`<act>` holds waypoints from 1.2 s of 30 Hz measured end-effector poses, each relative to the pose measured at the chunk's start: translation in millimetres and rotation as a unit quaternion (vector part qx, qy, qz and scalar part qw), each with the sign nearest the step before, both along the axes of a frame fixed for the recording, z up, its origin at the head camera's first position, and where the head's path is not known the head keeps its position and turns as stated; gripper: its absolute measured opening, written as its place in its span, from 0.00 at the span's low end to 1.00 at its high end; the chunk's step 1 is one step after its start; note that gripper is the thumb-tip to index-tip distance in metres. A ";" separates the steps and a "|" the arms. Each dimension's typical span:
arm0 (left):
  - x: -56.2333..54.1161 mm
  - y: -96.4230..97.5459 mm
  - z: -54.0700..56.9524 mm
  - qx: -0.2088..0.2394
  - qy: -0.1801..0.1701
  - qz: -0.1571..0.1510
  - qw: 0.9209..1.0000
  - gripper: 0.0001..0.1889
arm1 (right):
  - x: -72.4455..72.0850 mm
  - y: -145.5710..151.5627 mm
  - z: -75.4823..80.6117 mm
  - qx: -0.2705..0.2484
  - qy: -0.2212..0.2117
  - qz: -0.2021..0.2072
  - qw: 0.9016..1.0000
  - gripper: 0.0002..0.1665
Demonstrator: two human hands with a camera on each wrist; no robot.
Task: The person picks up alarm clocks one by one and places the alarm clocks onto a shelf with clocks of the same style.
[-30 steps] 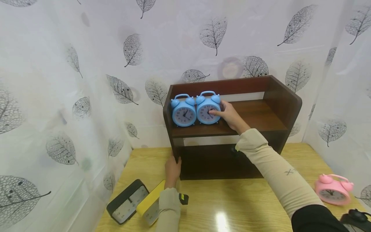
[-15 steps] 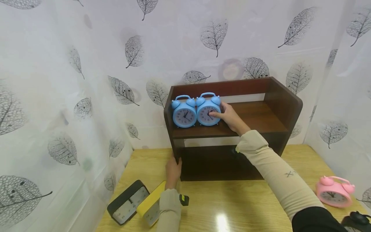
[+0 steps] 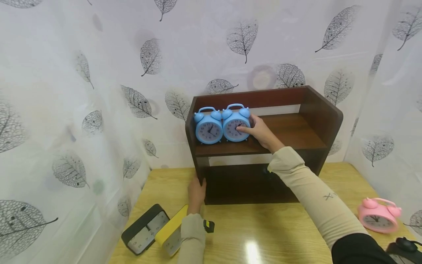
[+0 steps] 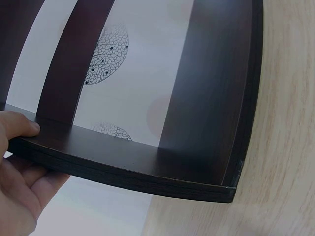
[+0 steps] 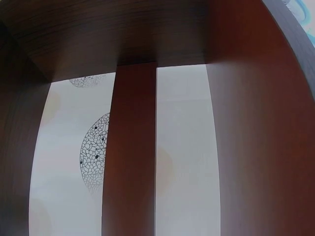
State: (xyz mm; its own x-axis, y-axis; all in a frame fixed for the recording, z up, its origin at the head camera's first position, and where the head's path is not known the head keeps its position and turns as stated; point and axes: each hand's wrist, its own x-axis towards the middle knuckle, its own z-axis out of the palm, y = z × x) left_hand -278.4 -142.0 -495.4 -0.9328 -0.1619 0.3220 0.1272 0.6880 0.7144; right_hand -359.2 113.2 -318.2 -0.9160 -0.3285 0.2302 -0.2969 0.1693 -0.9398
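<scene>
Two light blue twin-bell alarm clocks stand upright side by side at the left of the dark brown shelf's [image 3: 290, 128] upper level in the head view. My right hand [image 3: 262, 132] grips the right blue alarm clock [image 3: 232, 135], thumb across its face and fingers around its right side. The left blue alarm clock [image 3: 207, 138] is beside the left side panel. Lower down, my left hand [image 3: 196, 192] holds that panel's front edge. In the left wrist view, the left hand [image 4: 22, 184] has its thumb inside the panel [image 4: 123, 155] and fingers outside. The right hand is not visible in the right wrist view.
A black clock [image 3: 141, 229] and a yellow clock [image 3: 173, 233] lie tilted on the wooden table [image 3: 257, 231], by the left forearm. On the right are a pink twin-bell alarm clock [image 3: 379, 216] and a black object [image 3: 405, 249], partly cut off. A leaf-patterned curtain [image 3: 204, 47] hangs behind.
Both hands and the clocks keep their places. Only the head view shifts slightly down and back up.
</scene>
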 end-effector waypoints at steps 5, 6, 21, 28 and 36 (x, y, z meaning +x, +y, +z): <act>0.4 -0.6 0.4 -0.005 -0.001 0.000 1.000 0.25 | -1.7 0.1 -0.6 -0.005 -0.002 -0.002 1.000 0.37; 0.4 -0.8 0.3 -0.004 -0.001 0.000 1.000 0.25 | -2.0 0.1 -0.4 -0.007 -0.002 -0.003 1.000 0.37; -0.6 -0.9 0.1 -0.006 -0.003 0.000 1.000 0.26 | -0.8 21.2 1.5 -0.027 -0.013 -0.020 0.999 0.39; 1.1 -0.2 2.8 -0.007 -0.006 0.000 1.000 0.27 | 4.8 36.2 0.4 -0.054 0.008 0.010 0.998 0.37; 2.4 0.8 2.8 -0.005 -0.006 -0.001 1.000 0.26 | 12.4 51.1 -3.7 -0.079 0.028 0.038 0.996 0.36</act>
State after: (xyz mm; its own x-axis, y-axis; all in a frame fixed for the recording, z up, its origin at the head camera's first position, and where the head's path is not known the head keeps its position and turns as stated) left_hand -276.0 -141.2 -492.6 -0.9373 -0.1565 0.3115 0.1196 0.6948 0.7091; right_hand -346.8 164.3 -321.9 -0.8739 -0.3528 0.3345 -0.3557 -0.0051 -0.9346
